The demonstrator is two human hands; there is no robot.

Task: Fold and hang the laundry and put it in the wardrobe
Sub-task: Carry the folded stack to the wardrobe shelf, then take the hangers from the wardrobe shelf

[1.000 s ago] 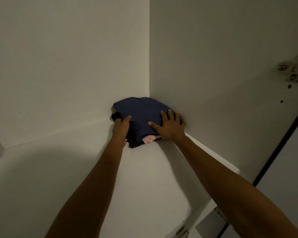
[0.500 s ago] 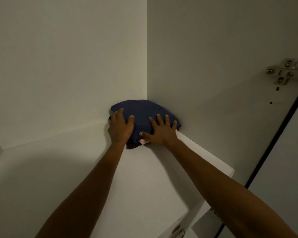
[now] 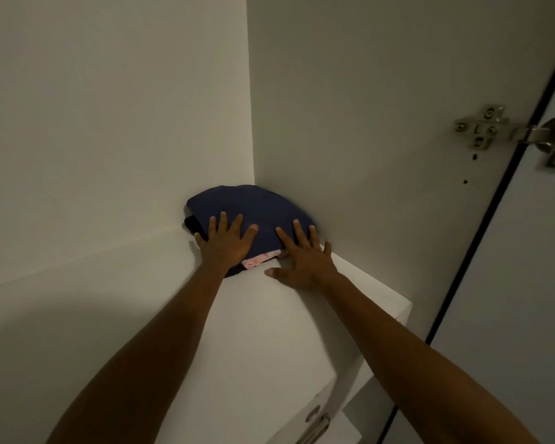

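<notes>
A: What takes up most of the view?

B: The wardrobe (image 3: 350, 107) interior: pale panels meeting in a back corner, with a white shelf (image 3: 285, 331) running out from that corner toward the camera.

A: And to the side?

B: Right of the corner, past the side panel, stands the open door (image 3: 532, 299), edged by a dark line. A metal hinge (image 3: 507, 131) joins it to the panel, higher than the corner's foot and far to its right.

A: Where is the laundry?

B: A folded stack sits on the shelf, pushed right into that corner. The top piece is a navy garment (image 3: 253, 208), domed and touching both panels. Under it, on the side away from the corner, a pink patterned cloth (image 3: 257, 260) peeks out at the front edge, and something black (image 3: 191, 224) shows at the stack's left end.

A: The hands?

B: Both arms reach in from the bottom of the frame toward the corner. The left hand (image 3: 226, 243) lies flat on the navy garment's front-left part, fingers straight and spread, pressing rather than gripping. The right hand (image 3: 303, 259) is also splayed, its fingertips on the garment's right front edge, its thumb stretched out over the shelf just in front of the stack. Neither hand curls round anything.
</notes>
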